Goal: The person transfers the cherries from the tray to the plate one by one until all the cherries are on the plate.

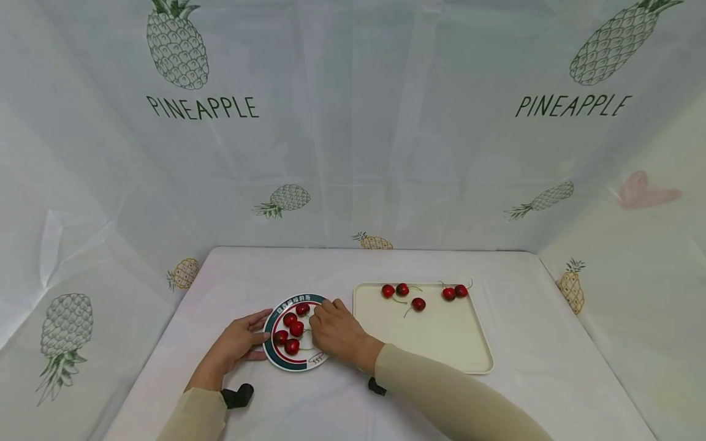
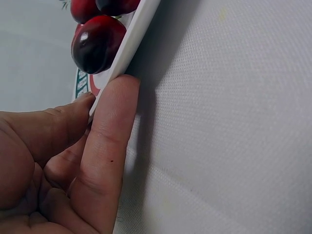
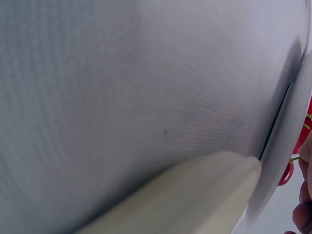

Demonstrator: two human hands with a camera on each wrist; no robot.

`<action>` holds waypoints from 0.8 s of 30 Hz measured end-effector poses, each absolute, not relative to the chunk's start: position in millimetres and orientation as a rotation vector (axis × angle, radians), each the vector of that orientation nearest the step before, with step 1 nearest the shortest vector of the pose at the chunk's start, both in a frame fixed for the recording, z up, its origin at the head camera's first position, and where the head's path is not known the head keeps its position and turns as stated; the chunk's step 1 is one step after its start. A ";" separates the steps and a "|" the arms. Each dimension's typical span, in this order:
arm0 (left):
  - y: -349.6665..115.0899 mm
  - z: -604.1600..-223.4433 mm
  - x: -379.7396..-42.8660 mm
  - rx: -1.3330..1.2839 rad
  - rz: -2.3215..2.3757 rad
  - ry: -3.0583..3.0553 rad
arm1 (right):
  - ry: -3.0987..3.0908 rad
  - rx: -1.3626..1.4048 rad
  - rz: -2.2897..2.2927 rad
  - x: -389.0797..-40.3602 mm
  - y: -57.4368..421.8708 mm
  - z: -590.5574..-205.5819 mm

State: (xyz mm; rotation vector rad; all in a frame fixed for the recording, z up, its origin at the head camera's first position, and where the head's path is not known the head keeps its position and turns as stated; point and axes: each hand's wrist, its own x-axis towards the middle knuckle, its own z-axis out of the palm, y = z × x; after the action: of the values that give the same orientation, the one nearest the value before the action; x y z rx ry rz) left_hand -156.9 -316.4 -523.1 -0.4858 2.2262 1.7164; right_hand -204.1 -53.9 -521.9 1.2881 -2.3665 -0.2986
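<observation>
A round plate (image 1: 268, 350) with a dark green and red border carries several red cherries (image 1: 292, 346) with thin stems. My left hand (image 1: 241, 338) holds the plate at its left edge. In the left wrist view the thumb (image 2: 73, 117) lies on the rim's upper side and a straight finger (image 2: 109, 141) supports it from beneath. Over the plate's right side my right hand (image 1: 337, 331) has its fingers bent in, pinching at a cherry stem. A cherry (image 3: 286, 174) with a green stem shows beside those fingertips, partly hidden by the hand.
Right of the plate lies a cream rectangular tray (image 1: 430, 334) with several cherries (image 1: 418, 304) near its far edge. My right forearm crosses its near left corner. A white cloth covers the table (image 1: 287, 269), and pineapple-printed curtains (image 1: 386, 153) hang around it.
</observation>
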 end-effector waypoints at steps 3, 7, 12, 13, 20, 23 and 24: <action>-315.9 -522.8 -156.7 -0.480 1.719 2.230 | -2.362 1.293 -0.309 -204.9 -54.1 -524.7; -315.4 -522.3 -156.4 -0.478 1.720 2.232 | -2.357 1.294 -0.319 -205.5 -54.2 -526.9; -315.4 -520.8 -156.0 -0.474 1.728 2.224 | -2.359 1.290 -0.318 -205.3 -54.0 -527.4; -315.3 -520.7 -155.9 -0.474 1.729 2.224 | -2.360 1.289 -0.316 -205.4 -54.1 -527.9; -314.5 -519.7 -155.9 -0.485 1.727 2.222 | -2.363 1.293 -0.309 -204.8 -53.4 -529.0; -314.3 -519.7 -155.8 -0.482 1.720 2.225 | -2.363 1.295 -0.321 -204.0 -52.8 -528.7; -314.2 -519.8 -155.9 -0.491 1.726 2.222 | -2.364 1.295 -0.325 -203.7 -52.7 -528.7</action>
State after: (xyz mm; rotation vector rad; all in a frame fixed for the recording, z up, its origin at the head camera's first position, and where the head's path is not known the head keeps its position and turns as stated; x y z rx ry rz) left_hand -155.9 -314.2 -519.8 -0.4908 2.2220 1.7259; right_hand -203.7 -52.7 -528.7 1.2952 -2.3641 -0.3248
